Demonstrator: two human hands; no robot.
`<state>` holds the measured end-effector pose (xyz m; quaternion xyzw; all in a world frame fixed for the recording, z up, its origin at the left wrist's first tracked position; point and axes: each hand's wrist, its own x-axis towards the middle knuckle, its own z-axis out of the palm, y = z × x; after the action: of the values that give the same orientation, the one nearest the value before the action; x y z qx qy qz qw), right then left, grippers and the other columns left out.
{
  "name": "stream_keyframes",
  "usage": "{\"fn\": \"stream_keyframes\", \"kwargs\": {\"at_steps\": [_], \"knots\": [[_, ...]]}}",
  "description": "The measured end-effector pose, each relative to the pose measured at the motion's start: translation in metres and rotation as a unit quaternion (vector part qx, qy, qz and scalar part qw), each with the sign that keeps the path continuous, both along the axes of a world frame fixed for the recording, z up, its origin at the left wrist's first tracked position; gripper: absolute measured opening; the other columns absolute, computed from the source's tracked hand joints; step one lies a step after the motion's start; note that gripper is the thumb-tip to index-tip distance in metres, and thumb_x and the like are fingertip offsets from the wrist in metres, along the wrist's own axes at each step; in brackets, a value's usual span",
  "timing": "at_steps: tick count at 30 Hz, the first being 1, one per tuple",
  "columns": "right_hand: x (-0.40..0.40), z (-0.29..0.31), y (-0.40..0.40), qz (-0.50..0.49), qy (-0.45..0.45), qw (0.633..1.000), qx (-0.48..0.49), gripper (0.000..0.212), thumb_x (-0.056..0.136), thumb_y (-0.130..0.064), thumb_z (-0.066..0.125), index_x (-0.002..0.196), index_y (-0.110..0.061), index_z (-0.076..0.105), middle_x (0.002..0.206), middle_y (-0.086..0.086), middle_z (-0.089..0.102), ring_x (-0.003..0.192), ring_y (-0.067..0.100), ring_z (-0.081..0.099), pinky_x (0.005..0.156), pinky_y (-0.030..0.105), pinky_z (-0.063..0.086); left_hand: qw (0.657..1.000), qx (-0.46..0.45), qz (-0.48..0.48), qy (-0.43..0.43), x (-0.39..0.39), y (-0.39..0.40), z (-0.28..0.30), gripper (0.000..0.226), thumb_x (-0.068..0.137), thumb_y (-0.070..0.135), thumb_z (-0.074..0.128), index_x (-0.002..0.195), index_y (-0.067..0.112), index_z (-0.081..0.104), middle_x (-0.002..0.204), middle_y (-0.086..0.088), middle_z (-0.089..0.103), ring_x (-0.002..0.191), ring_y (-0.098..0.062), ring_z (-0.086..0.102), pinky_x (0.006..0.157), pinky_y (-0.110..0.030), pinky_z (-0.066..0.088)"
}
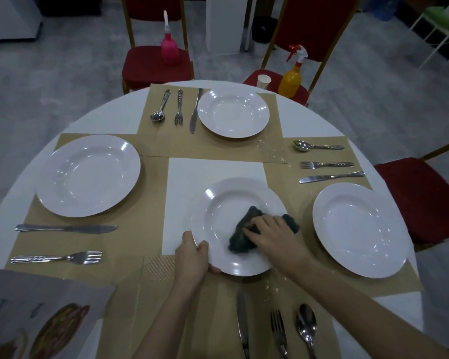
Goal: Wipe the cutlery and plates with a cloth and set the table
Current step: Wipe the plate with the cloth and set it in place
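1. The left hand grips the near plate at its seven o'clock rim; if that grip loosens, the plate could skid.
2. The right hand presses the dark cloth down at the plate's four o'clock; a hard push could tip it onto the knife.

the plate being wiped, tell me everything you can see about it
The plate being wiped is white, round and glossy, ceramic by its look, with a broad rim and a shallow sunken centre. It sits near the middle of the table, partly on white tabletop, partly on the near tan placemat; whether it is lifted cannot be told. The left hand grips its near-left rim, thumb on top. The right hand presses a dark crumpled cloth into its right half, reaching the rim.
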<state>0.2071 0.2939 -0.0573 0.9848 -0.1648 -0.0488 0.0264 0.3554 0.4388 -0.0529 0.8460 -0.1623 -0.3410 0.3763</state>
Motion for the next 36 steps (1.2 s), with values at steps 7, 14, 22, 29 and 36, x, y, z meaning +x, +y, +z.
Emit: {"fn": "stream_keyframes", "kwargs": {"at_steps": [7, 14, 22, 29, 36], "knots": [[0.010, -0.008, 0.006, -0.162, 0.029, 0.986, -0.040, 0.035, 0.058, -0.004, 0.082, 0.090, -0.011, 0.074, 0.092, 0.010, 0.063, 0.086, 0.028, 0.061, 0.077, 0.041, 0.051, 1.000, 0.010, 0.003, -0.003, -0.007, -0.007, -0.003, 0.015, 0.095, 0.006, 0.045, 0.109, 0.001, 0.047, 0.090, -0.007, 0.058, 0.063, -0.008, 0.051, 0.046, -0.015, 0.039], [0.047, -0.023, 0.052, -0.078, -0.050, 0.993, 0.076, 0.034, 0.072, -0.010, 0.077, 0.106, -0.014, 0.071, 0.105, 0.009, 0.062, 0.098, 0.028, 0.061, 0.086, 0.040, 0.052, 1.000, 0.019, -0.012, -0.014, -0.003, -0.006, -0.007, 0.019, 0.098, 0.014, 0.047, 0.113, 0.003, 0.049, 0.096, -0.007, 0.060, 0.067, -0.004, 0.048, 0.046, -0.015, 0.035], [-0.032, 0.008, -0.027, -0.103, 0.033, 0.992, -0.069, 0.047, 0.057, -0.008, 0.087, 0.102, -0.012, 0.073, 0.092, 0.013, 0.066, 0.085, 0.031, 0.063, 0.078, 0.043, 0.055, 1.000, 0.001, -0.015, 0.017, -0.005, -0.004, 0.001, 0.010, 0.095, 0.006, 0.043, 0.104, 0.001, 0.046, 0.080, 0.000, 0.055, 0.042, -0.013, 0.059, 0.038, -0.010, 0.038], [0.037, -0.018, 0.033, -0.233, -0.034, 0.971, 0.034, 0.029, 0.071, -0.010, 0.074, 0.099, -0.004, 0.069, 0.092, 0.013, 0.062, 0.081, 0.025, 0.060, 0.077, 0.037, 0.055, 1.000, 0.008, -0.010, -0.010, -0.008, -0.007, 0.001, 0.019, 0.097, 0.006, 0.045, 0.113, -0.003, 0.046, 0.086, -0.006, 0.056, 0.056, -0.003, 0.047, 0.043, -0.009, 0.040], [0.002, -0.009, 0.026, -0.022, -0.012, 1.000, -0.006, 0.018, 0.080, -0.029, 0.070, 0.093, -0.018, 0.072, 0.082, 0.003, 0.061, 0.073, 0.019, 0.059, 0.067, 0.032, 0.051, 1.000, 0.013, -0.013, -0.011, -0.006, -0.005, -0.003, 0.019, 0.096, 0.009, 0.048, 0.113, 0.001, 0.049, 0.097, -0.009, 0.059, 0.067, -0.005, 0.046, 0.046, -0.013, 0.032]]}}
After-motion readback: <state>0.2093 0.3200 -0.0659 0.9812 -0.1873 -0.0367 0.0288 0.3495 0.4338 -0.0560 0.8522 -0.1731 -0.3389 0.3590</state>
